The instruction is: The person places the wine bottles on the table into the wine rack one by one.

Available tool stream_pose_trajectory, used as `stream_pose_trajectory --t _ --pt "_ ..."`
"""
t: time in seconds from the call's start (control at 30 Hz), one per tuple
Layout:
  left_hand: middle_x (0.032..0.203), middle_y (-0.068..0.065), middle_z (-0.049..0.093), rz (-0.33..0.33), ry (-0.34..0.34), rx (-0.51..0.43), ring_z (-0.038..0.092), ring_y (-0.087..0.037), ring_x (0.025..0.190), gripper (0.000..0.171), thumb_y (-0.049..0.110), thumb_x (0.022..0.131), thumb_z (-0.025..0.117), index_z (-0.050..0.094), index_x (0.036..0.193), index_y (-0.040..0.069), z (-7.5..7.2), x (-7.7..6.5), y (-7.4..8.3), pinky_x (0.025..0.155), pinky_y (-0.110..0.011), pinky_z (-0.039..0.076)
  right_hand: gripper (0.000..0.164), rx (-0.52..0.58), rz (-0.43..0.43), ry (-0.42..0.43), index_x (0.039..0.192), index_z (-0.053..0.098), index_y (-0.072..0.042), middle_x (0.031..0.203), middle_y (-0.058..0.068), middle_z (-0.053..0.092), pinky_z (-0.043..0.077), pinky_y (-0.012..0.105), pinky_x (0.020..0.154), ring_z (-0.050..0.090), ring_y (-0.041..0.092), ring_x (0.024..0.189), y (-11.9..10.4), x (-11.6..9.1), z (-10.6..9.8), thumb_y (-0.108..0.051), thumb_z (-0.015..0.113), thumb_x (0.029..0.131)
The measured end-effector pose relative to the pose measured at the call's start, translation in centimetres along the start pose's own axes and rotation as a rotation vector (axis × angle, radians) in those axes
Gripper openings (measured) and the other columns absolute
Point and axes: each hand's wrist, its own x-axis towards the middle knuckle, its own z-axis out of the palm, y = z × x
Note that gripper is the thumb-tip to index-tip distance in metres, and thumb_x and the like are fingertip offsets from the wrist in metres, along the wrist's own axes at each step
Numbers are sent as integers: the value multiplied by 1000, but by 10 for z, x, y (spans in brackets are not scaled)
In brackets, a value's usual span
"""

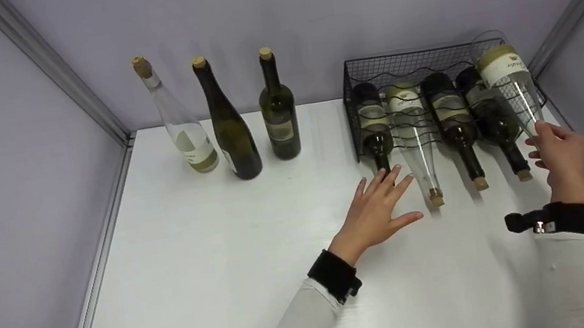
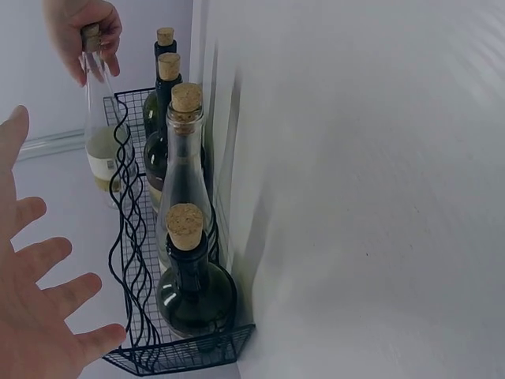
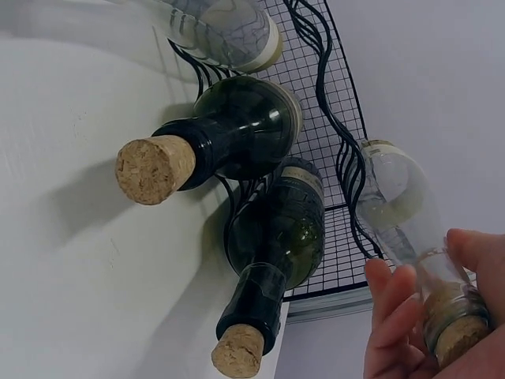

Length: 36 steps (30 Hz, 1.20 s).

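My right hand grips the corked neck of a clear wine bottle, its base tilted up over the right end of a black wire wine rack. In the right wrist view this clear bottle lies against the rack's wavy upper wires. Lower in the rack lie a dark bottle, a clear bottle, and two more dark bottles, necks toward me. My left hand is spread with straight fingers in front of the leftmost racked bottle; in the left wrist view it holds nothing.
Three corked bottles stand upright at the back left of the white table: a clear one, a dark brown one and a dark green one. Pale walls enclose the table at the back and sides.
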Motion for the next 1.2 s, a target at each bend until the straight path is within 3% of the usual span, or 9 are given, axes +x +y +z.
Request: stream_pose_trajectory --t 0.1,0.2,0.27,0.37,0.43,0.57,0.7,0.9,1.2 --pt "162 0 19 -4 3 0 21 -25 147 75 69 94 39 30 156 27 0 0 -2 113 -55 23 67 -35 -23 40 147 44 -4 66 -14 66 46 18 46 61 6 51 0 0 1 -36 66 93" --pt "162 0 19 -11 7 -13 22 -26 147 75 68 94 39 30 156 27 0 -1 -4 114 -55 22 68 -76 -38 73 145 48 -7 79 -15 61 46 15 52 61 4 59 -1 0 1 -39 70 90" --pt "162 1 19 -18 9 -20 22 -26 146 75 68 94 40 30 156 27 0 -2 -6 114 -54 21 70 -136 -37 90 146 49 -11 89 -14 56 46 14 62 60 2 71 -2 -1 0 -43 72 87" --pt "162 0 20 -28 15 -26 22 -26 146 75 68 94 41 30 156 27 -1 -3 -9 114 -54 21 73 -236 -27 98 148 48 -19 111 -7 58 43 19 80 58 11 98 -5 -3 1 -49 71 86" --pt "162 0 20 -35 14 -33 22 -25 146 75 68 94 41 30 156 27 -2 -4 -11 115 -53 20 74 -315 -43 94 150 42 -21 132 -1 54 40 24 93 50 17 118 -6 -7 1 -50 68 87" --pt "162 0 19 -51 15 -49 20 -23 147 75 68 94 42 30 156 27 -2 -7 -15 115 -53 19 78 -495 -133 42 156 27 -17 159 12 27 27 42 113 25 28 144 -11 -18 2 -52 58 92" --pt "162 0 20 -65 25 -62 18 -23 147 75 67 94 42 30 156 27 -4 -10 -20 115 -54 19 81 -644 -264 -13 157 19 -13 160 18 14 15 55 115 10 39 146 -16 -31 7 -52 52 95" --pt "162 -2 21 -88 48 -47 20 -25 147 74 65 95 44 30 156 25 -7 -20 -31 114 -54 21 71 -656 -493 3 154 29 -4 157 23 22 13 54 116 17 40 144 -16 -48 29 -37 58 98" --pt "160 -4 25 -166 106 -62 25 -28 145 75 65 94 47 34 155 24 -14 -32 -51 113 -55 22 73 -665 -616 -146 155 26 -6 158 22 20 14 63 112 17 43 144 -17 -73 65 -37 60 98"
